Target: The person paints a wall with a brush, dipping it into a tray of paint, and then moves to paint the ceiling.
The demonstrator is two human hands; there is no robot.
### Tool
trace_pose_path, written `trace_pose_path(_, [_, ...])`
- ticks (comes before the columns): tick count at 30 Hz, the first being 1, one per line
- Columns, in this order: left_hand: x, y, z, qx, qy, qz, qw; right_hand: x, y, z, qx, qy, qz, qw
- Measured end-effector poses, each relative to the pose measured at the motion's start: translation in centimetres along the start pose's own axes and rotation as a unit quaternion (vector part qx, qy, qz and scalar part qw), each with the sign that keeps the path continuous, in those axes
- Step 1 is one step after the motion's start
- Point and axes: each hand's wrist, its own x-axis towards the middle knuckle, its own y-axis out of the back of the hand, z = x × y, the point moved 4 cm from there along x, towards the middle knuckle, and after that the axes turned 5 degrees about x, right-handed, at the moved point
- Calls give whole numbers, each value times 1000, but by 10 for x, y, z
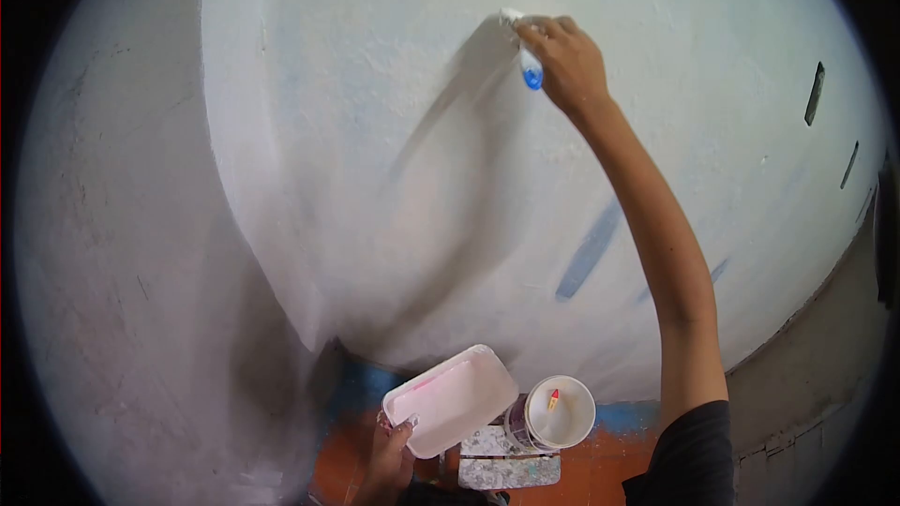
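Note:
My right hand [564, 58] is raised to the wall [375, 94], its fingers closed around a paintbrush [531, 66] with a white handle and blue end. The whitish brush head lies at or very near the wall surface; contact is hard to make out. Low in the view, my left hand [389, 454] grips the left corner of a shallow white tray [502, 377], thumb over the rim. White paint coats the inside of the tray, with a pink streak along one edge.
A white bucket [589, 412] with a small red-and-yellow item inside stands on a paint-spattered stool [511, 474], right of the tray. A wall corner runs down the left. Dark slots [816, 94] mark the wall at right. The floor [609, 464] is orange-red.

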Motion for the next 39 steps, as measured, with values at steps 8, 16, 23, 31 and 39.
trace_pose_path(8, [0, 17, 1, 10, 20, -7, 1000, -127, -39, -108, 79, 20, -223, 971])
trace_pose_path(16, [6, 31, 10, 10, 15, -33, 999, 29, 19, -11, 6, -74, -14, 997])
trace_pose_path(23, [17, 64, 12, -23, 4, 5, 1000, -61, -45, -107, -59, 41, -13, 997])
trace_pose_path(31, [4, 73, 25, -48, -11, 37, 998, -157, -71, -179, 117, -29, -309, 944])
trace_pose_path(39, [-28, 76, 30, -33, -36, 88, 995, 42, -13, -56, -34, -59, -68, 995])
